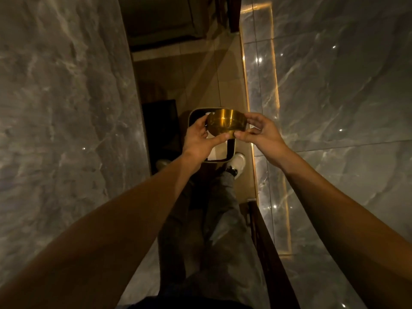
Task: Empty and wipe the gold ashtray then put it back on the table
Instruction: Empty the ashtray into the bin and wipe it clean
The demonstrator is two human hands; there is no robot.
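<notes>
The round gold ashtray (226,121) hangs in the air between both of my hands, tipped so that its outer wall and base face me. My left hand (200,139) grips its left side and lower rim. My right hand (259,132) pinches its right side. Directly below it on the floor stands a square waste bin (231,152) with a dark rim and pale paper inside. The inside of the ashtray is hidden from me.
Grey marble surfaces rise on the left (66,108) and on the right (334,97), leaving a narrow tiled passage. A lit gold strip (275,85) runs along the right surface. My legs and a white shoe (239,162) stand behind the bin. A dark box (160,126) sits left of it.
</notes>
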